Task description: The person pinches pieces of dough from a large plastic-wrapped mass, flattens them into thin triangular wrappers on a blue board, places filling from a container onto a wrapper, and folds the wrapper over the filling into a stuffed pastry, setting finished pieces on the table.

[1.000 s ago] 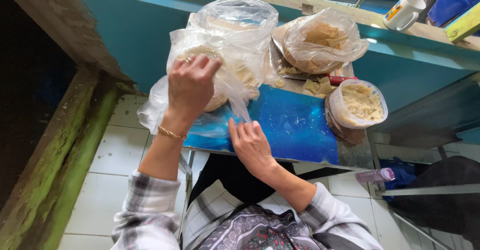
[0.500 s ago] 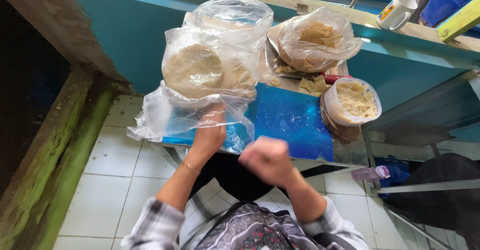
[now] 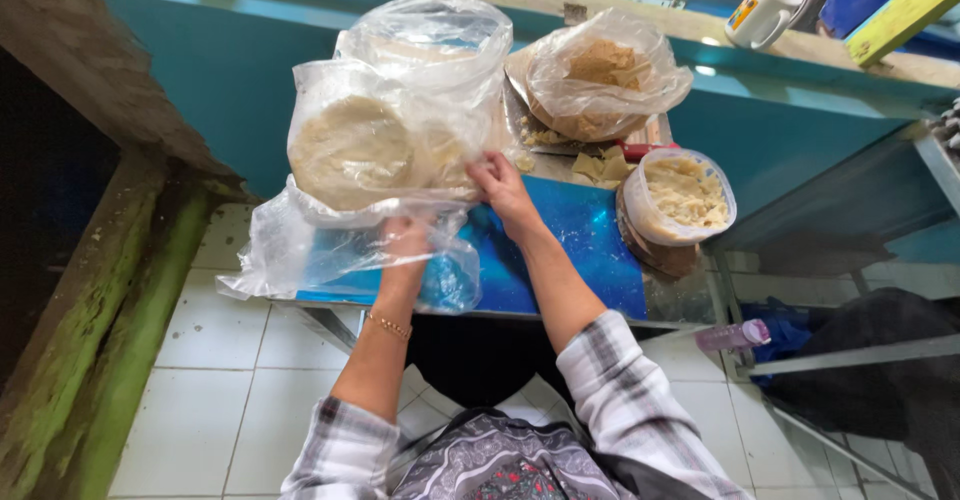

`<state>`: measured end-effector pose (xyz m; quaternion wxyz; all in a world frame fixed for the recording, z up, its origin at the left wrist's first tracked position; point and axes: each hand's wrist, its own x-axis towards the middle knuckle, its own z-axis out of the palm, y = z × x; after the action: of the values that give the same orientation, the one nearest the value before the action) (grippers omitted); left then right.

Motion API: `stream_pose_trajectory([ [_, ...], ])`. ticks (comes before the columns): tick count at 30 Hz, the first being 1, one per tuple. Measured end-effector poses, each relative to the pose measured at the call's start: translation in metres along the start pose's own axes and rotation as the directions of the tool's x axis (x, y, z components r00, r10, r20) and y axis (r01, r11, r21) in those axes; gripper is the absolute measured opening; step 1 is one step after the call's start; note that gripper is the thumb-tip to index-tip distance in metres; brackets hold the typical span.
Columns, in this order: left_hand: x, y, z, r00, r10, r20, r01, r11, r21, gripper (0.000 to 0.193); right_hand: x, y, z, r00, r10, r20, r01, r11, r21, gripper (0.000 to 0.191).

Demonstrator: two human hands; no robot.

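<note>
Both hands have risen from a moment ago: your left hand [image 3: 408, 240] and right hand [image 3: 497, 177] now pinch the clear bag [image 3: 385, 150] of flatbreads [image 3: 352, 150] at 11 o'clock on the surface [image 3: 570, 250].

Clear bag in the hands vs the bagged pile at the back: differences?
The clear bag holds pale round flat discs and both hands grip it; the back bag holds a browner crumbly heap and lies untouched. The clear bag is nearer and looks bigger. Both are transparent plastic on the blue table.
</note>
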<state>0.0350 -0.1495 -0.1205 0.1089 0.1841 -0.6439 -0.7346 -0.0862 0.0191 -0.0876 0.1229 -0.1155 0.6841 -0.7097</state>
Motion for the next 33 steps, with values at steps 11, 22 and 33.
stream_pose_trajectory([
  [11,-0.034,0.033,-0.018,0.587,0.794,0.159,-0.631,0.325,0.705,0.03,-0.063,-0.044,0.023,0.922,-0.368,-0.118,0.217,0.746,-0.63,0.039],
  [22,-0.021,0.017,-0.033,0.649,0.646,0.402,-0.753,0.468,0.462,0.075,-0.181,-0.066,0.077,0.769,-0.579,0.272,0.619,0.569,-0.541,0.062],
  [33,-0.019,0.034,-0.011,0.537,0.691,0.485,-0.762,0.15,0.63,0.065,-0.204,-0.046,0.092,0.561,-0.763,0.322,0.77,0.337,-0.542,0.024],
])
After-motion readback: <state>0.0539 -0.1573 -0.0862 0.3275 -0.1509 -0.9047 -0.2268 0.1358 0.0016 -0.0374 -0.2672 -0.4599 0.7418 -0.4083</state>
